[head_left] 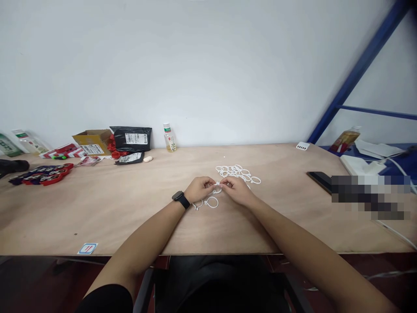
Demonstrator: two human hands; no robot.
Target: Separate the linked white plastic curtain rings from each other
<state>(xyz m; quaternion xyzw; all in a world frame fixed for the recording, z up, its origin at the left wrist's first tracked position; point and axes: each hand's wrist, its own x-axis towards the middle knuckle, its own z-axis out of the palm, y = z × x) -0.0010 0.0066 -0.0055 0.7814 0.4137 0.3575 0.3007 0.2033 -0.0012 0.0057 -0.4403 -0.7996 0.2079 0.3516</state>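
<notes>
My left hand (199,189), with a black watch (178,196) on the wrist, and my right hand (238,190) meet at the middle of the table. Both pinch a small white plastic ring (216,191) with a clip, which looks like a curtain ring, between thumbs and fingertips. The fingers partly hide its top. Just below the hands lies a similar white ring (212,202) with a tab, and another ring (197,205) is partly covered by my left wrist. Beyond my right hand several more white rings (235,173) lie in an overlapping pile.
A drink bottle (170,138), black parcels (132,139) and an open cardboard box (93,141) stand along the wall. Red and dark packets (44,174) lie at left. A phone (320,180), a white power strip (360,168) and cables are at right. A number card (87,248) sits on the front edge.
</notes>
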